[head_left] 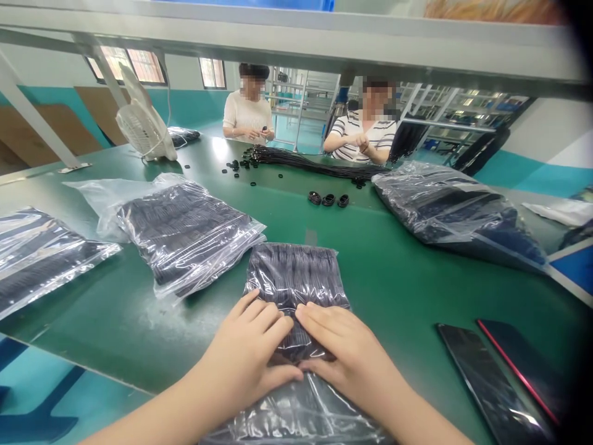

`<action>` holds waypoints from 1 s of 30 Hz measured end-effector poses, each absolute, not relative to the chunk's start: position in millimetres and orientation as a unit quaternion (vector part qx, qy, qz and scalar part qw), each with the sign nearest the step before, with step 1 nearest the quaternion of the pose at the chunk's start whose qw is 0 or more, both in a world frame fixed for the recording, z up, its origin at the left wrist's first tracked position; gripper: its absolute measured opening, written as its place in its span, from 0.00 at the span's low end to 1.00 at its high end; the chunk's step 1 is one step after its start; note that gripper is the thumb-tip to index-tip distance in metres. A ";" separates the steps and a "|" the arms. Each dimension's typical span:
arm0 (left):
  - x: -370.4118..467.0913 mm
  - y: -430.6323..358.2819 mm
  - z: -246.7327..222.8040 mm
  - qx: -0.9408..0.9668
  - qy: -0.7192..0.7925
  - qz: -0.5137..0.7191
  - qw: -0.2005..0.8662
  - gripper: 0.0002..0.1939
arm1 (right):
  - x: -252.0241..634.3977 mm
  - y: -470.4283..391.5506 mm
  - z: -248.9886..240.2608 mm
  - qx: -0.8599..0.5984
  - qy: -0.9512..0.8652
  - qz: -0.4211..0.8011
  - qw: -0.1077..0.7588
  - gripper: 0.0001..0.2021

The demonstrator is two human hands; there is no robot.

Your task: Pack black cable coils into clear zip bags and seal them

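Note:
A clear plastic bag (294, 266) packed with rows of black coiled cables lies flat on the green table in front of me. My left hand (254, 337) grips its left side, fingers curled over the packed coils. From the right, my right hand (345, 340) presses on the same bag with its fingers held close together. Both thumbs nearly meet at the near end of the coils, on the bag's plastic. Loose, slack plastic (296, 411) spreads toward me below the hands.
Filled bags lie left (185, 222), far left (41, 259) and right (454, 210). Two phones (486, 377) sit near right. Beyond are coiled cables (328, 199), a cable bundle (306, 162) and a white fan (143, 127). Two people sit opposite; a shelf beam (296, 43) crosses overhead.

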State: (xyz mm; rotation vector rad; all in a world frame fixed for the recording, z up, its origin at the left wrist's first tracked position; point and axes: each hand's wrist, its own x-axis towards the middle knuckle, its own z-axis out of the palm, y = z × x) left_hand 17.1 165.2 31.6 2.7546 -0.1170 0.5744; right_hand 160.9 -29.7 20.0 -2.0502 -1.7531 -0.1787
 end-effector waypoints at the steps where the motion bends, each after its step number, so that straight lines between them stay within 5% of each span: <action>1: 19.8 161.1 33.3 0.968 -0.028 0.193 0.156 0.31 | 164.2 -31.0 21.2 -0.737 -0.637 -0.046 0.222 0.34; 12: 27.6 149.4 41.1 0.965 0.004 0.169 0.203 0.14 | 172.4 -36.5 22.5 -0.729 -0.631 -0.027 0.263 0.27; 18: 26.9 145.7 27.1 0.947 -0.035 0.257 0.189 0.06 | 174.8 -36.9 20.1 -0.723 -0.636 -0.041 0.265 0.27; 24: 28.4 148.1 19.1 0.947 -0.094 0.276 0.135 0.07 | 173.7 -41.4 15.9 -0.716 -0.625 -0.080 0.301 0.16; 30: 27.8 147.8 24.6 0.954 -0.133 0.259 0.067 0.07 | 174.3 -44.2 33.5 -0.696 -0.653 -0.092 0.283 0.15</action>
